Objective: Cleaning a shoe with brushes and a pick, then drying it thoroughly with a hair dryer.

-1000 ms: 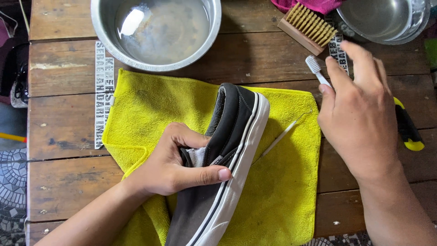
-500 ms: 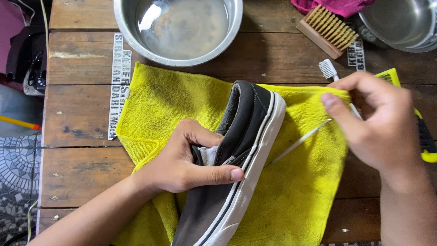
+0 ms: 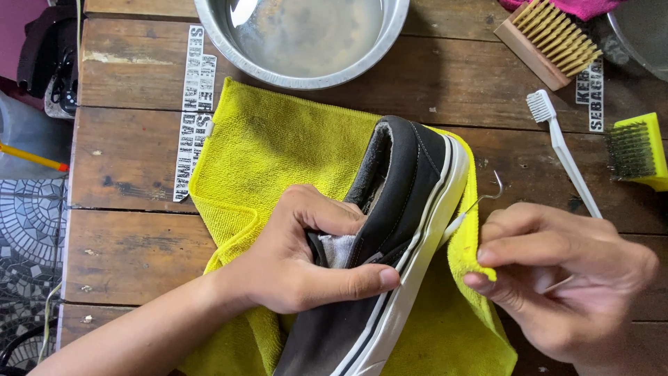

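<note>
My left hand (image 3: 306, 257) grips a dark grey slip-on shoe (image 3: 396, 209) with a white sole, fingers tucked inside its opening and thumb across its side. The shoe lies tilted on its side on a yellow microfibre cloth (image 3: 278, 153) spread over the wooden table (image 3: 132, 160). My right hand (image 3: 557, 278) pinches the right edge of the cloth and lifts it toward the sole. A thin metal hook tool (image 3: 483, 198) pokes up between the sole and my right hand; I cannot tell if the hand also holds it.
A metal basin (image 3: 303, 42) with cloudy water stands at the back. A wooden bristle brush (image 3: 550, 42), a white toothbrush (image 3: 560, 153) and a yellow wire brush (image 3: 637, 150) lie at the right. A second metal bowl (image 3: 643, 35) sits at the top right corner.
My right hand came down from the toothbrush at the back right and now pinches the cloth's right edge near the sole. The toothbrush lies free on the table. My left hand keeps its grip.
</note>
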